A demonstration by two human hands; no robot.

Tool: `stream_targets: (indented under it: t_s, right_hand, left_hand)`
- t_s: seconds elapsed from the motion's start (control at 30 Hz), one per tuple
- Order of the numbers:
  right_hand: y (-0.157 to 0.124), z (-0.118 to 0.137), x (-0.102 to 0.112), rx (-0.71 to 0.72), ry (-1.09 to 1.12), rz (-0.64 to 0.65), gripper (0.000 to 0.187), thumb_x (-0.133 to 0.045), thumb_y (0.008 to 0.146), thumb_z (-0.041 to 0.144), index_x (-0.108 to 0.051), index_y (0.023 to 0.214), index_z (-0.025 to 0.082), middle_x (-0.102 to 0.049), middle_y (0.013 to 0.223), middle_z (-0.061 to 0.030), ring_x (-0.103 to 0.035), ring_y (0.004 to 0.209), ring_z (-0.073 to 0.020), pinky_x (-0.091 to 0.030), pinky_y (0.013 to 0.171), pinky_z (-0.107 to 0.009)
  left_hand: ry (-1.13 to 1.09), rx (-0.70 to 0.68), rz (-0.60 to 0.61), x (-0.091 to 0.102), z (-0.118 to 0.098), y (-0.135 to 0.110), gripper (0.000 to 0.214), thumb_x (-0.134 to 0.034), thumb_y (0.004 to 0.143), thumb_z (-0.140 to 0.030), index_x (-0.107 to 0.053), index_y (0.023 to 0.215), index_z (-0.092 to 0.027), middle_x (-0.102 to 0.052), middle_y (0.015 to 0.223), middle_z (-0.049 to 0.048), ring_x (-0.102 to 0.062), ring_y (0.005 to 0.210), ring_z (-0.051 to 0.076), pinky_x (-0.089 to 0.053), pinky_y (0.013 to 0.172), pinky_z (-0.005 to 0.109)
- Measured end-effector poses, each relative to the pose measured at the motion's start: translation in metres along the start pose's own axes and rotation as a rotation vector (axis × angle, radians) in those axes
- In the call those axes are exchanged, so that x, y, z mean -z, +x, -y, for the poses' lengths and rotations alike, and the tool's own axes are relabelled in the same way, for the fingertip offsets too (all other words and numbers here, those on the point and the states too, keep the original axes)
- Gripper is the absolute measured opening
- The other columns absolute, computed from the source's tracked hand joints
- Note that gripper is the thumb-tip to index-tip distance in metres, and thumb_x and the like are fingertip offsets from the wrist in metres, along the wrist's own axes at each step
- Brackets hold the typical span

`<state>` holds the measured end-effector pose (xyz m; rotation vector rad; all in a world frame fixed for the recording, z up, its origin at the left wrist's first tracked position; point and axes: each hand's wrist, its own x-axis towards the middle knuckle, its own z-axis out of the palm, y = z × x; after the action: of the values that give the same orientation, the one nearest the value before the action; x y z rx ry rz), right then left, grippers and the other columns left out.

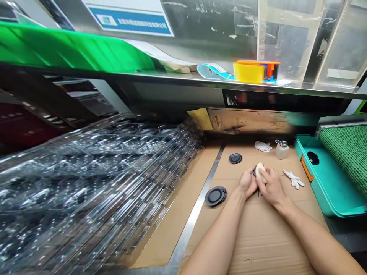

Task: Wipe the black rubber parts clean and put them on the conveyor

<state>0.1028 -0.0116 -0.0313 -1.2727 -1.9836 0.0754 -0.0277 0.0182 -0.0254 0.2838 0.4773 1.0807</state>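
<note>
1. Cream pad (260, 170) against a black disc (254, 171) – both one flat colour.
2. Stacked discs (215, 196): black, faint concentric rings.
3. Cardboard sheet (266, 236): tan, fine parallel ribbing.
4. Bin (329, 202): teal, with an orange latch (307, 172).
5. Mat (346, 160): green, woven mesh pattern.
6. Gloves (293, 178): white.
7. Tape roll (248, 72): bright yellow.
8. Shelf sheet (65, 49): vivid green – glossy streaks.
9. Sign (129, 21): blue band, white border.
10. Clear plastic trays (86, 183): broken black-and-white glare.
</note>
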Motion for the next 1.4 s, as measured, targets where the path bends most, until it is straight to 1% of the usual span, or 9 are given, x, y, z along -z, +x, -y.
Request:
stream_targets:
  t_s: [0.07,0.17,0.3,0.43,0.57,0.8,1.03,1.23,1.4]
  right_hand:
    - [0.001,0.008,-0.001,0.007,-0.013,0.037,0.037,-0.055,0.095,0.032,-0.066,0.129,0.022,-0.058,0.121,-0.0127,-0.053,0.107,-0.0254,-0.048,0.093,-0.037]
    - [0.005,0.012,-0.001,-0.117,-0.094,0.012,0.035,-0.054,0.095,0.030,-0.068,0.126,0.020,-0.059,0.115,-0.0135,-0.053,0.103,-0.0258,-0.047,0.091,-0.038]
    - [0.006,0.011,0.000,-0.027,-0.087,0.071,0.034,-0.054,0.095,0.030,-0.067,0.126,0.023,-0.058,0.119,-0.0124,-0.051,0.104,-0.0250,-0.046,0.090,-0.035]
    - [0.004,0.014,0.001,-0.128,-0.151,0.056,0.032,-0.054,0.094,0.028,-0.070,0.121,0.021,-0.059,0.113,-0.0139,-0.051,0.102,-0.0264,-0.046,0.089,-0.037]
    - [0.002,0.013,0.000,-0.009,-0.122,0.095,0.032,-0.052,0.096,0.029,-0.068,0.123,0.023,-0.059,0.119,-0.0127,-0.051,0.105,-0.0261,-0.047,0.090,-0.037]
    - [0.022,-0.024,0.020,-0.172,0.007,-0.108,0.044,-0.059,0.089,0.031,-0.059,0.131,0.018,-0.058,0.123,-0.0141,-0.055,0.115,-0.0274,-0.046,0.100,-0.041]
    - [0.016,-0.011,0.042,-0.202,0.175,0.341,0.057,-0.074,0.076,0.035,-0.060,0.130,0.027,-0.068,0.120,-0.0057,-0.064,0.110,-0.0245,-0.049,0.095,-0.038]
    - [0.018,-0.018,0.037,-0.317,0.279,0.269,0.032,-0.063,0.087,0.041,-0.069,0.116,0.027,-0.075,0.101,-0.0015,-0.068,0.091,-0.0202,-0.051,0.083,-0.032]
    - [0.022,-0.016,0.022,-0.442,0.590,0.260,0.041,-0.063,0.085,0.049,-0.068,0.110,0.017,-0.075,0.095,-0.0065,-0.068,0.083,-0.0181,-0.053,0.072,-0.028]
  left_hand:
    - [-0.008,-0.002,0.010,0.002,0.001,0.002,0.038,-0.038,0.102,-0.030,-0.069,0.103,-0.009,-0.074,0.105,0.0162,-0.068,0.108,0.026,-0.051,0.103,0.043]
    - [0.013,-0.033,0.001,0.005,0.003,0.004,0.036,-0.039,0.101,-0.029,-0.069,0.106,-0.008,-0.074,0.106,0.0169,-0.069,0.108,0.027,-0.051,0.103,0.043]
    - [0.021,0.010,0.020,0.005,0.004,0.006,0.039,-0.040,0.101,-0.032,-0.068,0.112,-0.008,-0.074,0.108,0.0175,-0.069,0.108,0.027,-0.052,0.102,0.043]
    - [0.033,-0.037,-0.050,0.002,0.005,0.006,0.038,-0.038,0.102,-0.029,-0.068,0.110,-0.008,-0.074,0.106,0.0168,-0.069,0.108,0.026,-0.051,0.105,0.043]
    - [0.024,-0.001,-0.045,-0.001,0.004,0.003,0.039,-0.037,0.103,-0.032,-0.069,0.104,-0.009,-0.074,0.107,0.0172,-0.069,0.108,0.026,-0.052,0.103,0.042]
    - [0.035,-0.075,-0.079,-0.001,0.003,0.003,0.039,-0.038,0.103,-0.030,-0.070,0.094,-0.009,-0.074,0.102,0.0157,-0.070,0.100,0.024,-0.057,0.093,0.043]
    - [0.000,-0.101,-0.069,-0.003,0.002,0.005,0.029,-0.043,0.099,-0.023,-0.069,0.095,-0.011,-0.073,0.102,0.0146,-0.068,0.108,0.025,-0.053,0.100,0.041]
    - [0.084,-0.084,-0.043,-0.001,0.007,0.002,0.029,-0.047,0.099,-0.029,-0.069,0.102,-0.010,-0.073,0.110,0.0169,-0.067,0.111,0.028,-0.054,0.100,0.044]
    - [0.127,-0.099,0.010,-0.003,0.012,0.001,0.028,-0.053,0.098,-0.031,-0.069,0.107,-0.011,-0.072,0.114,0.0170,-0.068,0.111,0.028,-0.052,0.102,0.044]
